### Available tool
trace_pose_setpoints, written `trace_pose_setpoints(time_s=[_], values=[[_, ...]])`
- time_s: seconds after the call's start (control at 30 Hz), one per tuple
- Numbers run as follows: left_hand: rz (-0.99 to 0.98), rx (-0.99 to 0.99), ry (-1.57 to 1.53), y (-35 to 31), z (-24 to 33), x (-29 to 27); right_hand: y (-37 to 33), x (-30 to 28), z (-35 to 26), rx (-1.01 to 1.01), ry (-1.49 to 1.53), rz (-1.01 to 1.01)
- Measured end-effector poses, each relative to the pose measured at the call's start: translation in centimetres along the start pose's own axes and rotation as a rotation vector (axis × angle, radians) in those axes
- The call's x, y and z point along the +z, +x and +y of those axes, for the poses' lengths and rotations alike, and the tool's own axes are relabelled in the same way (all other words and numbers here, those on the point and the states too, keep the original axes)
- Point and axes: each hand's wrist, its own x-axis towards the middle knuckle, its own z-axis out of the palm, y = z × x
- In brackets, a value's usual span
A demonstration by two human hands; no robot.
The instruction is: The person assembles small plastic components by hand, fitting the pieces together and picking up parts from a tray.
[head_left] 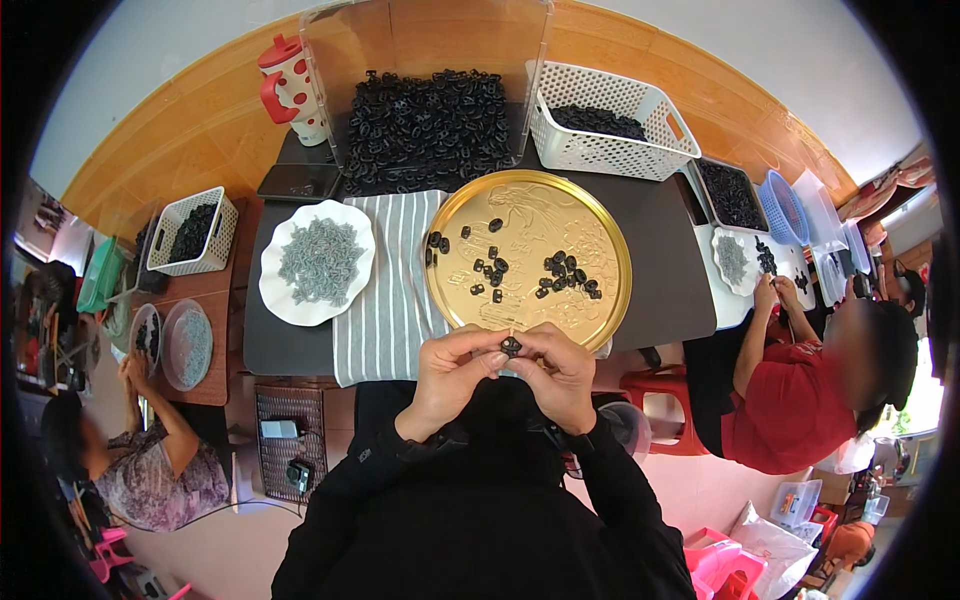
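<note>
My left hand (450, 375) and my right hand (558, 372) meet at the near edge of a round gold tray (540, 205). Pinched between the fingertips of both is a small black plastic piece (511, 346); its finer details are too small to tell. On the tray lie loose black pieces (566, 272) in two scattered groups. Left of it, a white scalloped plate (272, 278) carries a heap of small grey-clear parts (322, 260). A grey and white striped cloth (375, 345) lies between plate and tray, partly under the tray.
Behind the tray stands a clear bin (415, 45) of black pieces, beside a white perforated basket (610, 155). A red-lidded tumbler (296, 90) and a dark shallow tray (297, 182) are at the back left. Co-workers sit at left (160, 480) and right (790, 400).
</note>
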Motion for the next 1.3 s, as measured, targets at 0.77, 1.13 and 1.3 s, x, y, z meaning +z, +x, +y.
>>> trace_pose_setpoints(time_s=[0.77,1.13,1.3], values=[[0.053,0.108,0.015,-0.8,-0.7,1.2,-0.6,0.3,-0.9,-0.217,-0.152,0.065],[-0.021,-0.078,-0.11,-0.9,0.1,-0.8,4.0,-5.4,-2.5,0.708,0.244,-0.479],[0.049,-0.08,-0.04,-0.7,0.4,-1.6,16.1,-10.5,-3.9,0.231,-0.027,0.051]])
